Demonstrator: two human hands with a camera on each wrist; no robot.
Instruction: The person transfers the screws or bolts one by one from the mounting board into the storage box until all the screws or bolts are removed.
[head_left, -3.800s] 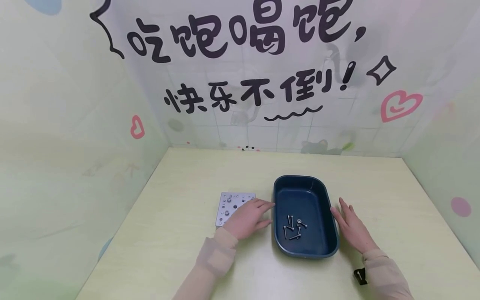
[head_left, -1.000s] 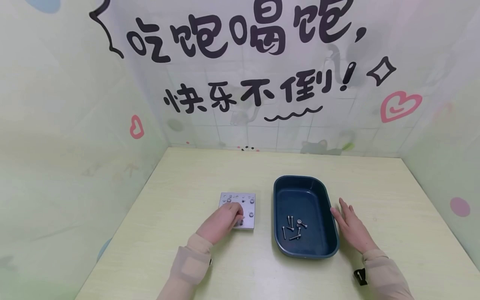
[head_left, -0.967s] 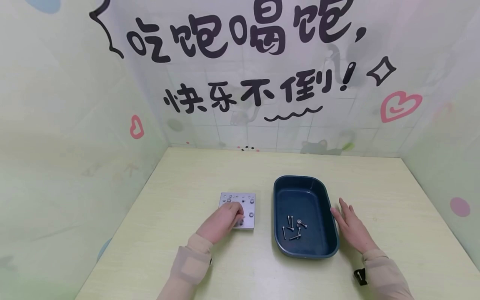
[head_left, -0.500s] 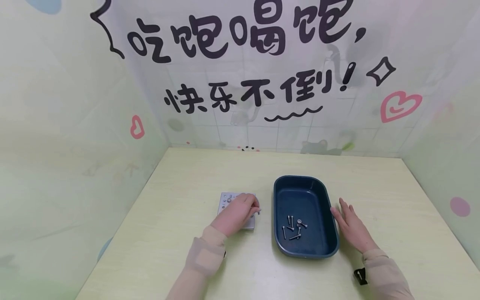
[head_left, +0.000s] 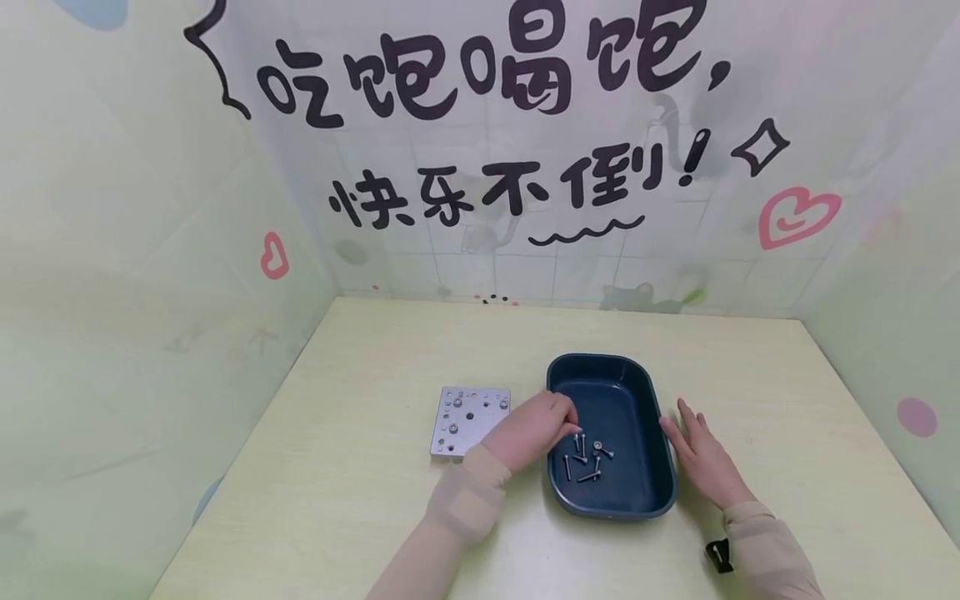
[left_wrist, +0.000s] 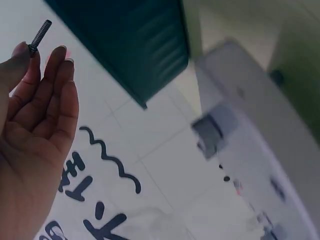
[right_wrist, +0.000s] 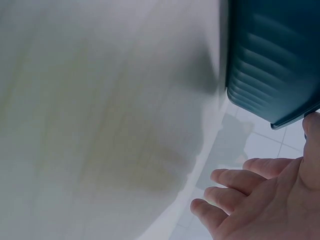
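My left hand (head_left: 532,427) reaches over the left rim of a dark blue tray (head_left: 628,492). In the left wrist view, a small threaded metal screw (left_wrist: 41,36) is pinched between its thumb and index finger, thread pointing away from the hand. Several loose metal screws (head_left: 589,477) lie in the tray's front half. Left of the tray is a square silver plate (head_left: 471,435) with holes and a few screw heads; the left hand and sleeve cover its front right corner. My right hand (head_left: 705,458) lies along the tray's right side, fingers extended, thumb touching the rim.
The pale wooden table (head_left: 397,350) is enclosed by printed curtains at the back and both sides. A black strap piece (head_left: 719,556) hangs at the right wrist.
From over the silver plate, my left hand has moved right to the tray, carrying a screw. The right hand and tray have stayed put.
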